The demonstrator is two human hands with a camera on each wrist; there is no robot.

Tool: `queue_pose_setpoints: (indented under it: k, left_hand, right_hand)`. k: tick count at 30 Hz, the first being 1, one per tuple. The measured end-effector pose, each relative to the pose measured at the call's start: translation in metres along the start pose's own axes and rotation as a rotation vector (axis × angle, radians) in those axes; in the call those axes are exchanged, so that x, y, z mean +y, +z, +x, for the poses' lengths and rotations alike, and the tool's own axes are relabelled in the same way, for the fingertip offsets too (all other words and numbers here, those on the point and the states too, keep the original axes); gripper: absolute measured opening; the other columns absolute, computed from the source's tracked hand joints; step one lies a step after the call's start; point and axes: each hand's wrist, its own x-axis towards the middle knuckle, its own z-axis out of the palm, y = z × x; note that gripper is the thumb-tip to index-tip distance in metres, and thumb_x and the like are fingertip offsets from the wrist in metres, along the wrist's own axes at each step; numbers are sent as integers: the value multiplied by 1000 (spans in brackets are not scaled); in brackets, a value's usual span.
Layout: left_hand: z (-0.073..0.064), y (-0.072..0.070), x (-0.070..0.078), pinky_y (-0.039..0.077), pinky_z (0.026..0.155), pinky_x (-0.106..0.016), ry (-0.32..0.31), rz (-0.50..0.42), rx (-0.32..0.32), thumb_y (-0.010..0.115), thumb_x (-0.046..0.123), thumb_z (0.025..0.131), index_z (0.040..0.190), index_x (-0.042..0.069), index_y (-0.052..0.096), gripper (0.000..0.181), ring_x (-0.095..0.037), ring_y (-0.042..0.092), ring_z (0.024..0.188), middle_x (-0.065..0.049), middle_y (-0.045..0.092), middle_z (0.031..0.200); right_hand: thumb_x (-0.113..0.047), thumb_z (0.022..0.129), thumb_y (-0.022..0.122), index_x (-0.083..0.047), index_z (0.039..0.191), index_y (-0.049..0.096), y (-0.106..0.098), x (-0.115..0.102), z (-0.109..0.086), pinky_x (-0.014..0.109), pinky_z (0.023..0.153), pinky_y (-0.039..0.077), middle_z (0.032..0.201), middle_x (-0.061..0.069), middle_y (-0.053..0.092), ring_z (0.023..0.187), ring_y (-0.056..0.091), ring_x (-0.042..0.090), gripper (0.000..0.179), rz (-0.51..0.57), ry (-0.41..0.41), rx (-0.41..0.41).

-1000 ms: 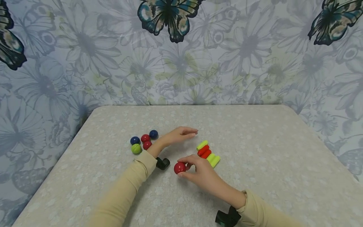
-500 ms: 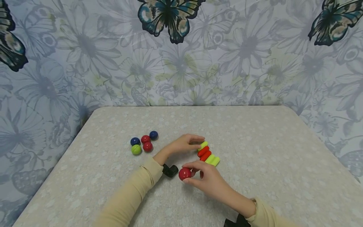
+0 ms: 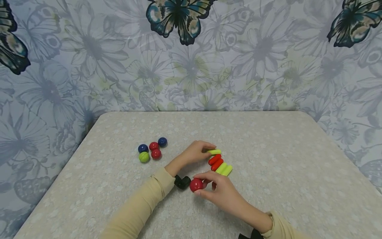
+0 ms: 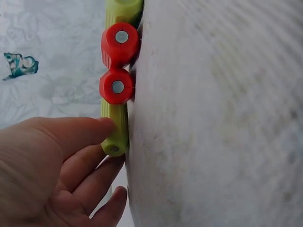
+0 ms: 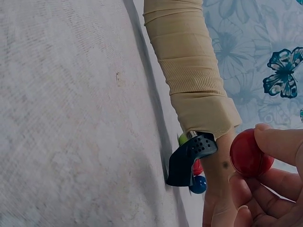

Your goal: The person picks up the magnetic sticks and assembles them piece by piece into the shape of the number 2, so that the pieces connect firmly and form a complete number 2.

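Note:
My left hand (image 3: 195, 152) pinches a yellow-green magnetic rod (image 3: 214, 152) at the far end of a row of rods. In the left wrist view, the thumb and fingers hold that yellow-green rod (image 4: 115, 127) by its magnet-tipped end, close to the table surface. Two red rods (image 4: 119, 45) lie beside it. My right hand (image 3: 222, 191) holds a glossy red ball (image 3: 196, 185) between thumb and fingers, nearer the front. Against the right wrist view's background, the red ball (image 5: 248, 153) shows a seam line around it.
Two more yellow-green rods (image 3: 224, 169) lie at the row's near end. To the left sits a cluster of balls: blue (image 3: 162, 142), red (image 3: 156, 154) and green (image 3: 144, 157). Black wrist camera mounts (image 3: 182, 182) hang under the sleeves. A patterned wall stands behind the table (image 3: 268, 149).
My left hand has come down and right onto the far yellow-green rod and turned it more sideways. My right hand has shifted slightly right and toward me with the red ball.

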Motion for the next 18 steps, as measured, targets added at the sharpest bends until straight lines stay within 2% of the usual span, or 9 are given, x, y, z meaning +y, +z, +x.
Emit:
queue_pose_setpoints:
  k: [10,18]
  left_hand:
    - [3,1,5,45,86,-29,-32,97,65,70,6,84,112,5,68,28,-15,60,100,-3,67,106]
    - [0,-4,-1,46,83,-29,7,145,132,70,2,82,108,5,69,26,-15,60,95,-3,67,102]
  right_hand:
    - [-21,80,76,-7,112,67,0,3,0,25,62,43,96,-9,62,79,56,15,36,8,12,2]
    - [-13,78,77,-7,109,68,-4,8,2,26,62,43,88,-9,61,77,57,19,33,-5,-13,51]
